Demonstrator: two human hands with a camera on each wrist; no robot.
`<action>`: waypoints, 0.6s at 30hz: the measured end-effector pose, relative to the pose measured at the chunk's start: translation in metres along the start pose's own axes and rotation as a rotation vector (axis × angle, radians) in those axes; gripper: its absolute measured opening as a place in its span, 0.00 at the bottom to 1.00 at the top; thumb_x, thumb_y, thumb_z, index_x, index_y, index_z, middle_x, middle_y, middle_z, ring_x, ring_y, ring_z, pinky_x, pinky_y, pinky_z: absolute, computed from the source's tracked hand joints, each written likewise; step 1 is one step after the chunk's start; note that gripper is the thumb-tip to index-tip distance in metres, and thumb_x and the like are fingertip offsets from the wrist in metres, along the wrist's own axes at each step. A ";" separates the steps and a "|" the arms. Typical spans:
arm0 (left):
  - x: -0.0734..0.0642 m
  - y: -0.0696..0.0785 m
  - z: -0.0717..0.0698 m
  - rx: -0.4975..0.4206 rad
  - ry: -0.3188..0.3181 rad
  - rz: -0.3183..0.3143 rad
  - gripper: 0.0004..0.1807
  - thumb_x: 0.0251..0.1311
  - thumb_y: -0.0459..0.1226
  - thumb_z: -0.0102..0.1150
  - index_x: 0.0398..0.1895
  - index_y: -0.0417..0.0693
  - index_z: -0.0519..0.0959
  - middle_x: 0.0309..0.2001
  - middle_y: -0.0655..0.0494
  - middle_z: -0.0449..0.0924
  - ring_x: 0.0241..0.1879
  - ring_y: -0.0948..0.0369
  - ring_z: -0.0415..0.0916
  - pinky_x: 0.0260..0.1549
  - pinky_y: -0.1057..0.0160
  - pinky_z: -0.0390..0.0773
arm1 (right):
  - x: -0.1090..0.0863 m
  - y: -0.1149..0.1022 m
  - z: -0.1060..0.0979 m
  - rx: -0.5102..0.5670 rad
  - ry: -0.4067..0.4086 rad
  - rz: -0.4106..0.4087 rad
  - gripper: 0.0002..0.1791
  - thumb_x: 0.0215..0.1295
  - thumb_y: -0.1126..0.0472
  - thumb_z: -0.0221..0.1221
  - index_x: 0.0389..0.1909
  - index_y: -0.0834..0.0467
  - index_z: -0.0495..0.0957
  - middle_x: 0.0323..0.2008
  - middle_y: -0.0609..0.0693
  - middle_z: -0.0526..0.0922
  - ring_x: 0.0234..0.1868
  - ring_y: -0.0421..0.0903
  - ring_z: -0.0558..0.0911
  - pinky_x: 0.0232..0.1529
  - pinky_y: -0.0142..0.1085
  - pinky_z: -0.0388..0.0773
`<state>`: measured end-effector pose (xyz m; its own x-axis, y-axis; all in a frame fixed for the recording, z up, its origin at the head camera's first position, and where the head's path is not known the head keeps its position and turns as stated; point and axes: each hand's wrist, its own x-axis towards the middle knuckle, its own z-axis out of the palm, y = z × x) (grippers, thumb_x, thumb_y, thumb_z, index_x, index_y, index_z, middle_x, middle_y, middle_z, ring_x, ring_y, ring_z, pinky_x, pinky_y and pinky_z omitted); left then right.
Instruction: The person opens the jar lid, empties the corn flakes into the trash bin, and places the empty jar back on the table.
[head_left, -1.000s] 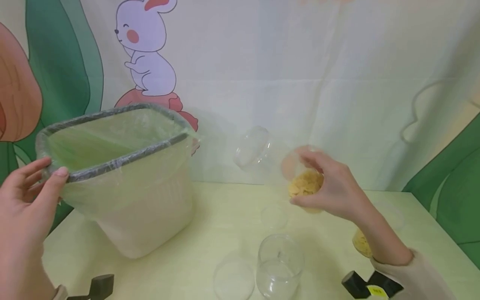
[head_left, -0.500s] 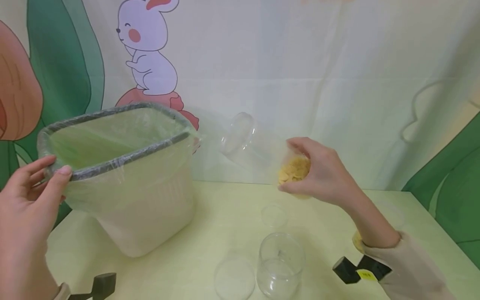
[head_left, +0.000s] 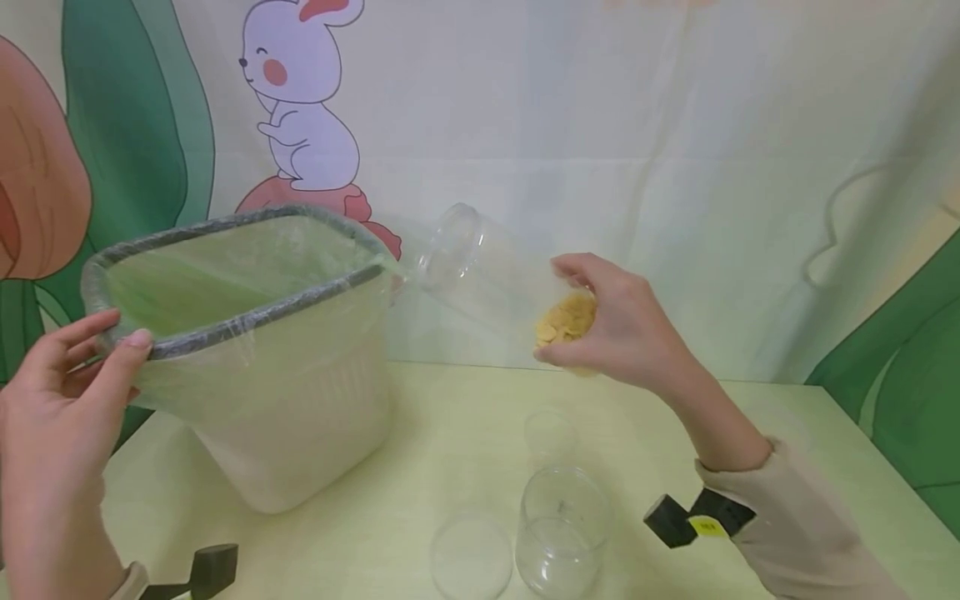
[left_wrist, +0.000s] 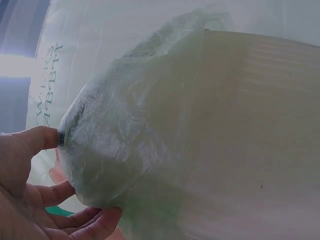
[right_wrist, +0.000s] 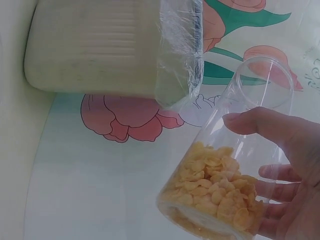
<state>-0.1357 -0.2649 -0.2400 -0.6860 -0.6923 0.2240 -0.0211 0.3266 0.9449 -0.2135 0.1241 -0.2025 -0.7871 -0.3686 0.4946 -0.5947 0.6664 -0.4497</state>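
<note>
A pale trash bin [head_left: 300,450] lined with a thin greenish plastic bag [head_left: 262,367] is on the left of the table. My left hand [head_left: 67,408] pinches its dark rim [head_left: 247,321] at the near left corner, thumb on one side and fingers on the other. My right hand [head_left: 630,333] grips a clear jar [right_wrist: 227,120] near its base, fingers and thumb around the wall. Corn flakes [right_wrist: 210,187] lie in the jar's lower part. The jar is tilted in the air, its open mouth facing the bin's right corner but outside the rim.
An upright clear jar [head_left: 561,533] stands at the table's front middle, beside a round clear lid [head_left: 471,557]. A smaller clear disc [head_left: 550,432] lies behind them. A cloth backdrop [head_left: 675,167] with a printed rabbit [head_left: 315,142] hangs close behind the table.
My right hand has moved left and up, bringing the tilted jar of corn flakes closer to the bin. The left hand keeps its hold on the rim, shifting slightly.
</note>
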 end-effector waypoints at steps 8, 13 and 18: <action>0.003 -0.003 0.000 -0.014 -0.003 -0.003 0.24 0.57 0.45 0.58 0.59 0.63 0.70 0.44 0.72 0.64 0.47 0.71 0.67 0.30 0.82 0.67 | 0.010 -0.013 0.003 0.021 -0.010 0.011 0.42 0.38 0.61 0.72 0.58 0.63 0.66 0.56 0.56 0.73 0.55 0.52 0.71 0.46 0.45 0.75; 0.003 -0.003 0.000 -0.016 0.004 0.000 0.24 0.57 0.45 0.58 0.59 0.63 0.70 0.43 0.72 0.64 0.47 0.70 0.67 0.30 0.81 0.67 | 0.019 -0.017 0.007 0.027 -0.013 0.010 0.42 0.38 0.61 0.72 0.58 0.62 0.66 0.56 0.55 0.73 0.55 0.50 0.71 0.47 0.43 0.74; 0.003 -0.003 0.001 -0.010 0.005 -0.006 0.24 0.57 0.45 0.58 0.59 0.64 0.69 0.44 0.72 0.64 0.48 0.70 0.67 0.31 0.81 0.66 | 0.028 -0.019 0.013 0.017 -0.022 -0.002 0.43 0.37 0.61 0.73 0.59 0.62 0.66 0.56 0.54 0.72 0.54 0.50 0.71 0.49 0.42 0.72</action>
<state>-0.1381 -0.2673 -0.2425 -0.6824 -0.6973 0.2193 -0.0177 0.3156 0.9487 -0.2264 0.0924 -0.1893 -0.7892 -0.3846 0.4788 -0.5988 0.6547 -0.4612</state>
